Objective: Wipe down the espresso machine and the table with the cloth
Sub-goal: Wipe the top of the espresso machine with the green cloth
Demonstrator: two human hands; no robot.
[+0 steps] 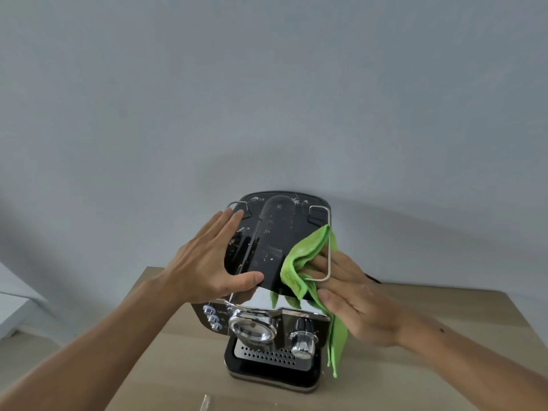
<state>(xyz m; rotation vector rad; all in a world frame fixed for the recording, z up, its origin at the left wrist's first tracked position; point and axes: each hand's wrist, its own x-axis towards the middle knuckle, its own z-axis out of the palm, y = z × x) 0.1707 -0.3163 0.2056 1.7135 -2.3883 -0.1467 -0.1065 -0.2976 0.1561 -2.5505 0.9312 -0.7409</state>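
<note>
A black and chrome espresso machine [268, 232] stands on a light wooden table [430, 336] against the wall. Its glossy top carries white specks and smears. My left hand [204, 262] lies flat on the left side of the top, fingers spread, thumb on the front edge. My right hand [350, 295] presses a green cloth [299, 262] onto the right side of the top, fingers passing under a wire rail. Part of the cloth hangs down the machine's right flank to the drip tray level.
A grey wall rises directly behind the machine. The chrome front shows a round gauge [252, 327], a knob [302, 336] and several buttons [212, 317]. A perforated drip tray [267, 355] sits at the base. A white surface [17, 310] lies left of the table.
</note>
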